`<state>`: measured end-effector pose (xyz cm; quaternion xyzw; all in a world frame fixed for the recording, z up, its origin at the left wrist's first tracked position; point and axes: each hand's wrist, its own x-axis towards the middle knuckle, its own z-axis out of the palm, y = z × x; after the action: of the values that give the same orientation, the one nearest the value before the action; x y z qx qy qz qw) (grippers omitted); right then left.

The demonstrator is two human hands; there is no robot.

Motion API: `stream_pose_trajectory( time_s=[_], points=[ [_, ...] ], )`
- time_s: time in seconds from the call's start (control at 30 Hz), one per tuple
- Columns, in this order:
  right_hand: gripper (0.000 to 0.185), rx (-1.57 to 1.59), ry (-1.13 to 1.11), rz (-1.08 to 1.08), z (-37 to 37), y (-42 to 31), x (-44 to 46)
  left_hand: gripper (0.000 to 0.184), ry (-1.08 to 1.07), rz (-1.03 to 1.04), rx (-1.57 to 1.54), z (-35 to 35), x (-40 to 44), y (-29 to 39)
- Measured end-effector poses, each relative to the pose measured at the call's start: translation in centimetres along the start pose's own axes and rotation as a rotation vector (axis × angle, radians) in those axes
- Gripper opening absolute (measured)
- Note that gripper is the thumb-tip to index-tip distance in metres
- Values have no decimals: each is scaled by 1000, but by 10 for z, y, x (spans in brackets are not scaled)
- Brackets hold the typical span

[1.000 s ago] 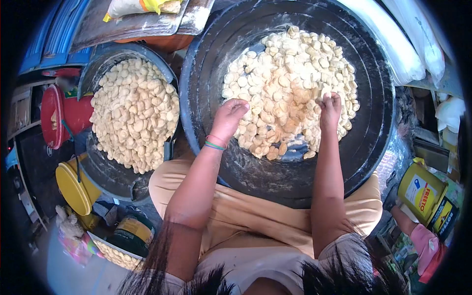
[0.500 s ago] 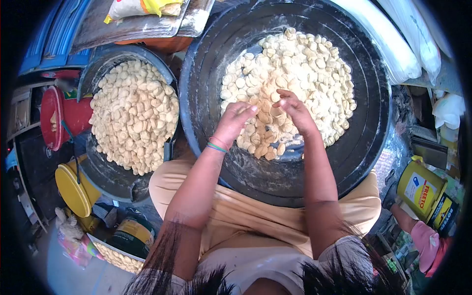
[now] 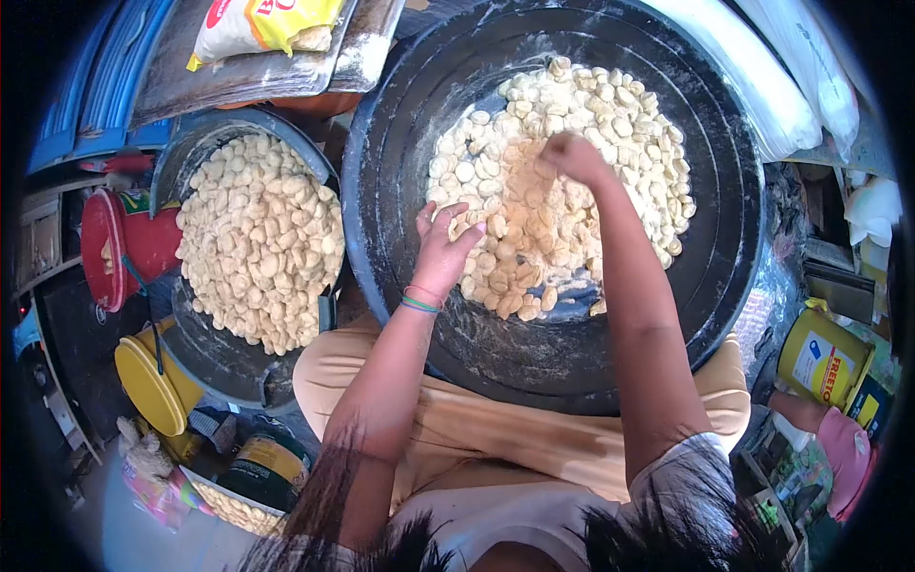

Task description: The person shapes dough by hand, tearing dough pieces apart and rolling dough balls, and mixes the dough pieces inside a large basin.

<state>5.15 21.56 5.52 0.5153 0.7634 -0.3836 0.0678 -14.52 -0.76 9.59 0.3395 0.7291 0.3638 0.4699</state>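
A wide black round tub (image 3: 400, 124) stands before my crossed legs, holding many small, flattened dough pieces (image 3: 629, 124) dusted with white powder. Brownish shade or tint lies over the pieces near the middle. My left hand (image 3: 446, 250) hovers at the tub's left inner side, fingers apart, beside the pile, with nothing visible in it. Over the middle of the pile is my right hand (image 3: 577, 157), slightly blurred, its fingers curled downward. Whatever lies within those fingers is hidden.
A second dark tub (image 3: 238, 367) heaped with rounder dough pieces (image 3: 262, 238) stands at left. Nearby are a red bucket (image 3: 102, 243) and a yellow-lidded bucket (image 3: 151, 381). Trays (image 3: 172, 86) carry a bag (image 3: 262, 29). Another person's pink sleeve (image 3: 843, 462) shows at lower right.
My right hand has moved forward, farther into the pile, and its fingers have curled. My left hand has drawn slightly back and left, its fingers spreading. The view has shifted a little.
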Motion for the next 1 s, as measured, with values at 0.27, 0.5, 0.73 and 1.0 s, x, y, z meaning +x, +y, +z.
stream_pose_trajectory(
  time_s=[0.27, 0.5, 0.73, 1.0],
  points=[
    [39, -412, 176, 121, 0, 21, 33, 40, -36, 15, -60, 2, 5, -12],
    [48, -154, 461, -101, 5, 19, 29, 35, -48, 38, -71, 3, 7, -9],
    [23, 404, 30, -160, -11, 12, 26, 42, -187, -84, -209, 2, 9, -8],
    [41, -571, 533, 113, 18, 19, -4, 51, -13, 54, 38, 2, 2, -6]
  ],
)
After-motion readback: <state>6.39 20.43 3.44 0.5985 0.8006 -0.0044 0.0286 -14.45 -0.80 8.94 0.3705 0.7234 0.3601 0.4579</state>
